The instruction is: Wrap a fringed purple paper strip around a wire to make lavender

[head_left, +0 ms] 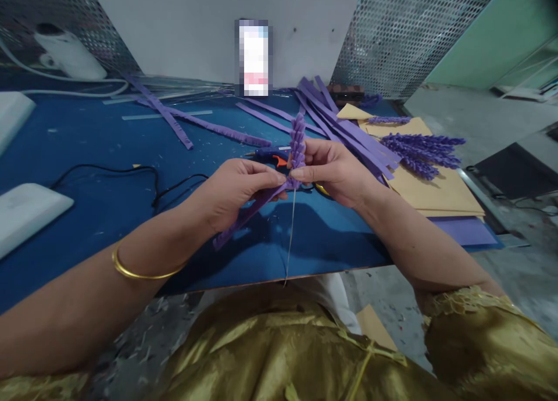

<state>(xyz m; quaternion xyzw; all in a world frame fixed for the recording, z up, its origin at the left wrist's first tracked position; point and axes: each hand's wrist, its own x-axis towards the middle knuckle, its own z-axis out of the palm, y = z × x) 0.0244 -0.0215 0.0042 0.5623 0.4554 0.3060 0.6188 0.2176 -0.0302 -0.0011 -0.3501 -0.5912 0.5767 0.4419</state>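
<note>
A purple flower spike [297, 136] stands upright on a thin wire stem [291, 232] that hangs down toward the table's front edge. My right hand [333, 168] is closed round the lower part of the spike, thumb in front. At the spike's base, my left hand [244, 189] pinches a purple fringed strip [248, 218], whose free end slants down to the left. Behind the hands lies a blue glue gun [268, 153] with an orange trigger, partly hidden by the fingers and the spike.
Purple strips [322, 113] lie at the back of the blue table [108, 215]. Finished purple spikes [422, 151] rest on tan sheets [436, 194] at right. A phone [253, 58] leans on the back panel. A black cable [117, 167] and white objects are at left.
</note>
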